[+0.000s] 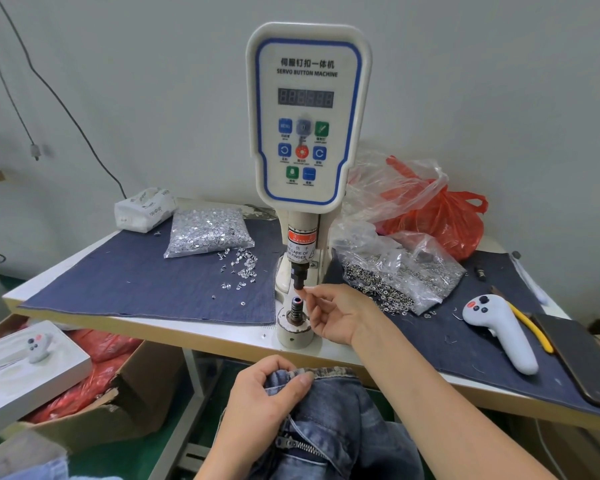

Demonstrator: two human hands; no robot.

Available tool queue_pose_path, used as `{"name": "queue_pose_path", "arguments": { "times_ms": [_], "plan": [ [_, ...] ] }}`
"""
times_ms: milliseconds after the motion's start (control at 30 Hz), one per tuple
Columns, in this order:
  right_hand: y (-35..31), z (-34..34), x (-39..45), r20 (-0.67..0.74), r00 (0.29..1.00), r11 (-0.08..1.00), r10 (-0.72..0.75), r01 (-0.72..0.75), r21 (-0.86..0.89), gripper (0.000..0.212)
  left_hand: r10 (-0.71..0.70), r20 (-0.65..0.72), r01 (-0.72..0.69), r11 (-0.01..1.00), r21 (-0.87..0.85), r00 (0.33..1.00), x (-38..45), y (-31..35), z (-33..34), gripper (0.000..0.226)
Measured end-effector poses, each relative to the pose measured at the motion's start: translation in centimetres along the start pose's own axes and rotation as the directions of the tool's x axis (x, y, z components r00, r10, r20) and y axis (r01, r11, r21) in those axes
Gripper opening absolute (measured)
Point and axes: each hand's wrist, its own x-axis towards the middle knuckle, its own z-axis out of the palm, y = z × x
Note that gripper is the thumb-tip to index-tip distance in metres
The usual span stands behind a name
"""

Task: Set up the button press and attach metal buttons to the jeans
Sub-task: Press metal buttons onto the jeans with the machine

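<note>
Jeans [329, 420] lie in the lap at 6 o'clock, below the worktop [222, 336] edge, zip fly showing. Left hand [267, 393] grips the waistband, fingers curled, thumb pressing on top. Denim looks soft, floppy, fairly heavy; prob. best held at the stiff waistband, flat and taut either side of the button spot, so it won't sag off the die.

Just above, at centre, the press [307, 116]: white head w/ control panel, display dark. Right hand [333, 315] reaches in from 4 o'clock, fingers pinching at the tip of the upper die [299, 278]; whether they hold a button is too small to tell. Lower die [297, 306] sits right beneath, apart from the fingers. Metal parts here are tiny, hard, slippery: pinch by the rim.

At 10 o'clock, a bag of tacks [207, 235], some spilled beside it. At 3 o'clock, an open bag of buttons [395, 275]. Further right, a white handheld controller [499, 329].
</note>
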Motion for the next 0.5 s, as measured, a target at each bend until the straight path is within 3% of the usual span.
{"name": "queue_pose_path", "arguments": {
  "times_ms": [200, 333, 400, 467, 500],
  "plan": [
    [0.4, -0.3, -1.3, -0.019, 0.987, 0.986, -0.162, 0.16, -0.052, 0.008, 0.024, 0.015, -0.023, 0.996, -0.086, 1.0, 0.7, 0.4, -0.5, 0.022],
    [1.2, -1.3, -2.9, -0.134, 0.893, 0.895, -0.43, 0.402, -0.193, 0.015, 0.03, 0.026, -0.027, 0.993, -0.112, 0.999, 1.3, 0.4, -0.9, 0.021],
    [2.1, -2.0, -3.6, 0.056, 0.842, 0.762, -0.536, 0.512, -0.397, 0.013, 0.034, 0.044, -0.029, 0.994, -0.109, 0.998, 1.6, 0.4, -1.0, 0.015],
    [3.1, -2.5, -4.0, 0.324, 0.84, 0.614, -0.435, 0.54, -0.576, 0.004, 0.028, 0.07, -0.02, 0.992, -0.121, 0.997, 1.9, 0.3, -1.0, 0.016],
    [3.3, -2.7, -4.0, 0.4, 0.842, 0.527, -0.361, 0.539, -0.657, 0.013, 0.019, 0.086, -0.009, 0.993, -0.117, 0.996, 2.1, 0.3, -1.0, 0.018]
  ]
}}
